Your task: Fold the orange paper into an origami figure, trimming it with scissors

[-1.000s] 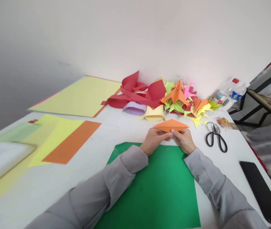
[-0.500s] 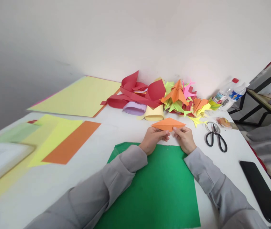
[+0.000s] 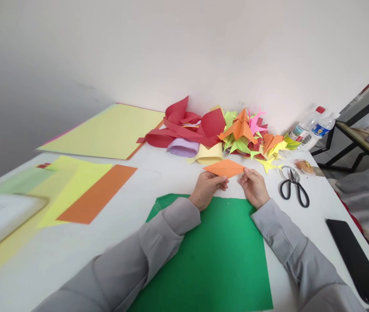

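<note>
A diamond-shaped piece of folded orange paper (image 3: 225,167), with a crease line across its middle, is held up just past the far edge of a green sheet (image 3: 210,255). My left hand (image 3: 207,187) is closed on its lower left edge, the thumb lying on the front. At the paper's right tip, my right hand (image 3: 254,185) pinches the corner between thumb and fingertips. Behind the paper stand a pale yellow paper crown (image 3: 209,154) and a pile of folded paper figures (image 3: 241,130).
Black-handled scissors (image 3: 295,186) and a black phone (image 3: 356,260) lie to the right. Two bottles (image 3: 314,130) stand at the back right. Red paper shapes (image 3: 191,123) rest by the wall. On the left are an orange strip (image 3: 98,195), yellow sheets and a white box (image 3: 5,216).
The orange paper has turned more toward me and shows as a fuller diamond, shifted slightly left. My right hand has moved from its lower edge to the right tip.
</note>
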